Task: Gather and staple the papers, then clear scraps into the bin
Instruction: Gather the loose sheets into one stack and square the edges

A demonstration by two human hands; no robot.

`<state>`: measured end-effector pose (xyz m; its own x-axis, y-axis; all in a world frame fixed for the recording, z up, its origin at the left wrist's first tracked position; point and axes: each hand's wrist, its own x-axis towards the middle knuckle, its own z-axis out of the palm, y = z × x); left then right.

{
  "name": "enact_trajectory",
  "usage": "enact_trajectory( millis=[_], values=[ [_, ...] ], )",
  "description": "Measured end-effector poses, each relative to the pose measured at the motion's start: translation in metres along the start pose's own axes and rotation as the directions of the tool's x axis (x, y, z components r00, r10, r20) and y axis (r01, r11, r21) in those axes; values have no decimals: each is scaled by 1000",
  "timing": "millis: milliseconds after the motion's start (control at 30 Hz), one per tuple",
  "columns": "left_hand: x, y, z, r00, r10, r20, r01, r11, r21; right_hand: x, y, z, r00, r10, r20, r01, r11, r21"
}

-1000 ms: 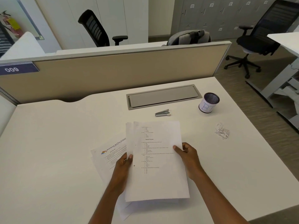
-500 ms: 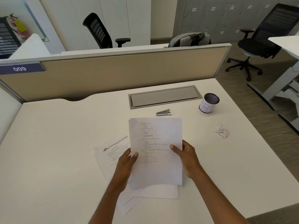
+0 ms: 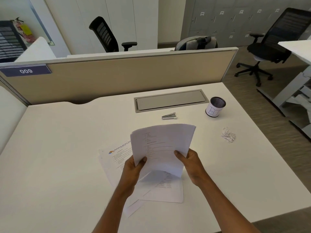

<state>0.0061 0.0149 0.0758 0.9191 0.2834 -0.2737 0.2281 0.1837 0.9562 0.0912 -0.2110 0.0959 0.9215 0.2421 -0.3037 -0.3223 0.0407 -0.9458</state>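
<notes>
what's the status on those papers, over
Left hand and right hand grip the paper stack by its sides. Loose sheets lie on the desk beneath. Stapler, scraps and bin beyond, nothing blocking.

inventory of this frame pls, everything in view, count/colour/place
held sheaf: one, white printed sheets, lifted above the desk, bowed
loose sheets: several, white, one with a colour logo, flat on the desk under the sheaf
stapler: one, silver-grey, beyond the papers
scraps: one small pile, white, right part of the desk
bin: one, dark mesh cup with white label, beyond the scraps
cable hatch: one, grey, back of the desk
desk: one, white
divider: one, beige, behind the desk
plate 009: one, blue, on the divider's left
office chairs: two, black, beyond the divider and far right
backpack: one, grey, behind the divider
left hand: grips the sheaf's left edge
right hand: grips its right edge
</notes>
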Motion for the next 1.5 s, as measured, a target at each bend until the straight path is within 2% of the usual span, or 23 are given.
enact_trajectory(
  millis=[167,300,433,533,633,800,967,1233,1500],
  values=[
    [-2,-15,0,998,-40,-40,40,999,13,-5,2,1,1000,17,9,-16,995,-98],
    [0,-11,-5,997,-46,-58,46,999,4,-1,-3,-9,999,-6,-45,-1,987,-158],
    [3,-16,-21,956,-46,-291,71,995,75,-1,4,-25,992,32,-119,-54,982,-182],
    [3,-22,-40,852,54,-521,96,962,255,-7,15,-40,986,81,-147,-108,977,-186],
    [14,-34,-68,776,101,-623,161,923,350,-14,30,-52,975,133,-179,-164,972,-169],
    [48,-39,-102,747,92,-658,362,774,520,-25,51,-61,957,203,-206,-237,958,-160],
    [78,-35,-113,772,78,-631,426,673,604,-35,61,-63,947,242,-210,-280,944,-175],
    [107,-36,-121,699,-17,-715,489,740,462,-49,66,-70,940,268,-210,-310,930,-199],
    [105,-27,-125,707,6,-707,424,797,430,-53,65,-74,936,267,-229,-312,932,-187]
  ],
)
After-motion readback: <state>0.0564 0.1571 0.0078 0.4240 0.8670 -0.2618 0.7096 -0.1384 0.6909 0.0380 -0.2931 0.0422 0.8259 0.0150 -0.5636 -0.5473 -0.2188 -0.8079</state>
